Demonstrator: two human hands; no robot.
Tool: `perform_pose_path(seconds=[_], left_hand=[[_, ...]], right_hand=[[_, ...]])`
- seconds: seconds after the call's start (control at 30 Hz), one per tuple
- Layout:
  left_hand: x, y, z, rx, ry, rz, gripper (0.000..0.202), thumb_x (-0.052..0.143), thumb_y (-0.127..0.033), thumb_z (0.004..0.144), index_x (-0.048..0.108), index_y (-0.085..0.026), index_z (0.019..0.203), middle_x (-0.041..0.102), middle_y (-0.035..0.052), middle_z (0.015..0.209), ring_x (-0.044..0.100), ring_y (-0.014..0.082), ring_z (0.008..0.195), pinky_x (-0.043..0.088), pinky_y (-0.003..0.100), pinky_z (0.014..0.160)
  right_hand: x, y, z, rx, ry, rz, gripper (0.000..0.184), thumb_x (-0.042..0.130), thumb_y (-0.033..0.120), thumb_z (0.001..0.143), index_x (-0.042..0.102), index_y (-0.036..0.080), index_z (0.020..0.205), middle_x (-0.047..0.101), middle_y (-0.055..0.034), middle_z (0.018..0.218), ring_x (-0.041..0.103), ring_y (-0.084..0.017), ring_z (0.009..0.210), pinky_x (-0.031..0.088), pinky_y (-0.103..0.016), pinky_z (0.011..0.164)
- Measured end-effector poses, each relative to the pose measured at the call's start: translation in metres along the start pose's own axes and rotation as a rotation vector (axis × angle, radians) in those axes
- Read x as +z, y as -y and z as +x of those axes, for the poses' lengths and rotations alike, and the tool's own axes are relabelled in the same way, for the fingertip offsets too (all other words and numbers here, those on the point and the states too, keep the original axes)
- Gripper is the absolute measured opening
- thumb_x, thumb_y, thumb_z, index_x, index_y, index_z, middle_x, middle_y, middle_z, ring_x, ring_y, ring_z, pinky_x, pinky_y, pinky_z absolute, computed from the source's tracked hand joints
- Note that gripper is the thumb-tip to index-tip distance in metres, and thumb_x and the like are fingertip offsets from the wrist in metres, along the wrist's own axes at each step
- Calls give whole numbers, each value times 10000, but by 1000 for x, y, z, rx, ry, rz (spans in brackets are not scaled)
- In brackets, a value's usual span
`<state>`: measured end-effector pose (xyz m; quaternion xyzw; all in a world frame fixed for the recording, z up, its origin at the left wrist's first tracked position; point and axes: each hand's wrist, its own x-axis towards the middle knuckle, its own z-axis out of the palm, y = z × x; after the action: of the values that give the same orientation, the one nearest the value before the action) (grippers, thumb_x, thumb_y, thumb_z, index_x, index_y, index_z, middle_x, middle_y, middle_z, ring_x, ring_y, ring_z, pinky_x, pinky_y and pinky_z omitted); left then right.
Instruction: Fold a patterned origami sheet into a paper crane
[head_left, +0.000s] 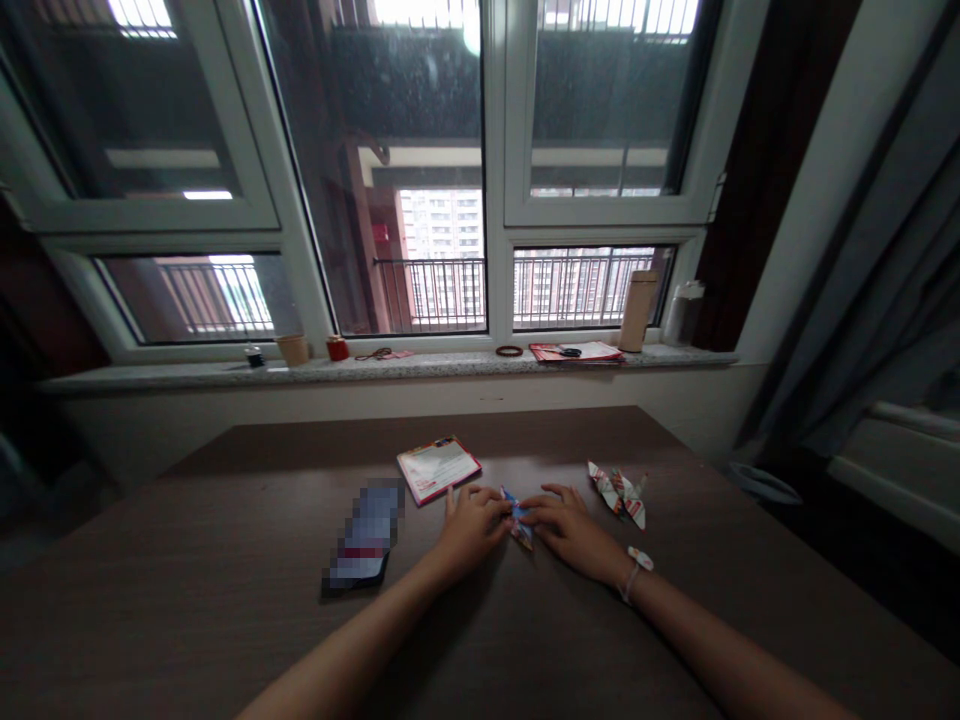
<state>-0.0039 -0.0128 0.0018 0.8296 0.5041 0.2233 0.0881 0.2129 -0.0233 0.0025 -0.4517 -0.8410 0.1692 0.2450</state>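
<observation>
A small folded piece of patterned paper (519,522) lies on the brown table (225,560) between my hands. My left hand (469,528) pinches its left side with the fingers curled. From the right, my right hand (571,530) presses on the same piece, fingertips bent onto it. A bracelet sits on my right wrist. A finished folded paper figure (621,492) with red and white print lies just right of my right hand.
A red-edged card (438,467) lies beyond my hands and a phone (364,537) to their left. The stone windowsill (375,368) carries small cups, a red pot, scissors, a booklet, a beige flask (636,310) and a jar. A curtain hangs at right.
</observation>
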Motion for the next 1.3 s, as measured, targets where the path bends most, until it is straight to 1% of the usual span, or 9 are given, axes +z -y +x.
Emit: perform_pose_path(seconds=[0.13, 0.3, 0.4, 0.5, 0.67, 0.8, 0.93, 1.1, 1.3], left_hand=[[-2, -2, 0, 12, 53, 36, 312, 510, -432, 925, 616, -394, 1216, 594, 0, 1279, 401, 287, 1218, 96, 622, 1097], [-4, -3, 1, 19, 19, 44, 263, 560, -432, 901, 669, -375, 1134, 613, 6, 1238, 407, 292, 1217, 108, 606, 1099], [-2, -3, 1, 16, 10, 48, 256, 583, -432, 887, 672, -369, 1119, 607, -1, 1255, 404, 296, 1223, 115, 613, 1098], [-1, -3, 0, 11, 10, 65, 286, 575, -428, 891, 646, -370, 1161, 606, 3, 1259, 407, 308, 1222, 105, 649, 1088], [-3, -5, -1, 34, 47, 139, 331, 507, -433, 924, 581, -441, 1247, 562, 9, 1323, 388, 336, 1252, 84, 709, 1060], [-4, -4, -3, -18, 45, 198, 362, 486, -521, 910, 567, -470, 1258, 486, 32, 1407, 336, 360, 1319, 9, 734, 1050], [-1, -1, -3, -91, 0, 295, 443, 427, -646, 880, 531, -496, 1284, 374, 33, 1504, 244, 364, 1394, -79, 730, 1040], [-1, 1, -1, -157, 35, 353, 596, 357, -753, 832, 463, -480, 1351, 323, 41, 1539, 203, 401, 1413, -88, 736, 1036], [-2, 6, 3, -169, 70, 348, 711, 328, -812, 789, 428, -445, 1390, 273, 72, 1563, 167, 415, 1425, -85, 730, 1039]], right_hand=[[-1, 0, 0, 5, -2, 26, 308, 512, 243, 891, 681, 364, 1118, 601, 31, 1310, 333, -280, 1340, 174, -574, 1119], [-2, 2, -1, 5, -65, 72, 255, 488, 344, 929, 713, 315, 1046, 657, 2, 1219, 386, -267, 1287, 237, -517, 1111], [0, 0, 0, 5, -85, 25, 271, 496, 378, 930, 699, 309, 1096, 657, -15, 1201, 396, -269, 1270, 249, -504, 1105], [1, -2, 0, 12, -94, -35, 271, 524, 384, 916, 691, 320, 1120, 631, -20, 1220, 393, -273, 1265, 265, -489, 1098], [1, -1, 0, 17, -93, -56, 264, 526, 389, 916, 703, 321, 1098, 617, -20, 1230, 379, -275, 1272, 268, -481, 1100], [1, -1, 0, 24, -92, -71, 270, 506, 396, 923, 709, 318, 1084, 613, -30, 1234, 379, -273, 1277, 262, -484, 1099], [1, -1, 0, 33, -86, -65, 264, 508, 406, 921, 712, 324, 1068, 612, -22, 1233, 387, -264, 1268, 259, -476, 1098], [1, -1, 0, 35, -95, -71, 259, 506, 404, 923, 715, 326, 1055, 617, -22, 1226, 389, -263, 1268, 251, -477, 1099], [0, 1, 0, 38, -94, -64, 251, 512, 398, 920, 715, 314, 1044, 615, -18, 1225, 389, -264, 1260, 253, -467, 1098]])
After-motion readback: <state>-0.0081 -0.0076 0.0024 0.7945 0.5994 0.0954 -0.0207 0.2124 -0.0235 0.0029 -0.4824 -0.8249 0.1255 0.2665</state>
